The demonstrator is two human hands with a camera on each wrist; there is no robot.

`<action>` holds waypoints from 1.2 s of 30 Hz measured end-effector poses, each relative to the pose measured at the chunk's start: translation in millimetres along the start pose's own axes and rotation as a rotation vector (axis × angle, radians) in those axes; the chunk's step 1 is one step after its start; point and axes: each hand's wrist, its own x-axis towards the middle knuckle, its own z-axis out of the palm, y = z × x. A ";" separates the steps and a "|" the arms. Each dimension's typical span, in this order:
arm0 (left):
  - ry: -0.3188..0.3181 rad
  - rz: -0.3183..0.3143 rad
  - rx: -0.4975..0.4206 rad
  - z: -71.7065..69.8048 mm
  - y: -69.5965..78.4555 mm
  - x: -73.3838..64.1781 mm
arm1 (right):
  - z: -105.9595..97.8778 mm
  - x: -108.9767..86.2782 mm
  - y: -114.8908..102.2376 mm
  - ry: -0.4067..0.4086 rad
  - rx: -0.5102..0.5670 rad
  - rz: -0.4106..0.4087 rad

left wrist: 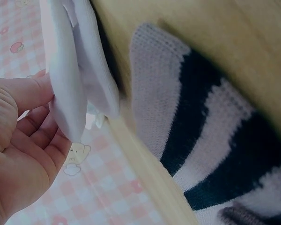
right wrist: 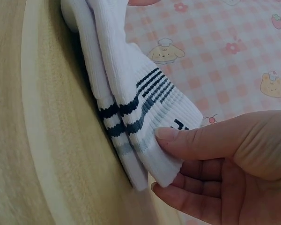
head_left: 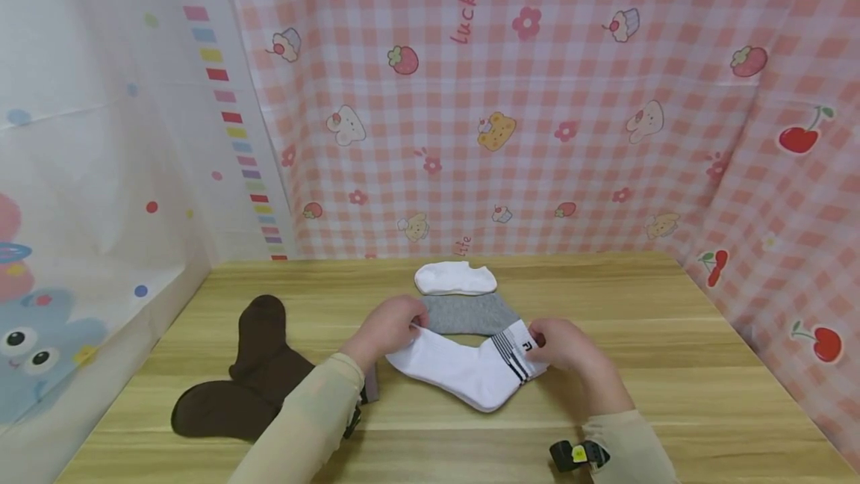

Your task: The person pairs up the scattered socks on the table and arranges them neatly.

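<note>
A white sock with dark stripes and a small logo at its cuff is stretched between both hands. My left hand pinches its toe end between thumb and fingers. At the other end, my right hand pinches the cuff. A second white sock with matching stripes lies just beneath it in the right wrist view. Behind the pair is a grey sock lying flat, and beyond that a white low-cut sock.
Dark brown socks lie spread at the left of the wooden table. A striped sock in grey and black lies near my left wrist, mostly hidden by the forearm in the head view. Patterned cloth hangs behind the table.
</note>
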 end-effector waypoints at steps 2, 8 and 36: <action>0.001 -0.003 -0.003 0.1 -0.1 0.2 | 0.3 0.0 0.1 0.002 -0.001 0.006; -0.002 -0.004 0.006 1.4 -1.0 0.8 | 1.3 0.9 0.0 -0.008 -0.015 0.046; 0.105 -0.080 -0.077 -11.4 -14.8 -25.8 | -8.7 -3.3 4.6 -0.004 0.046 0.110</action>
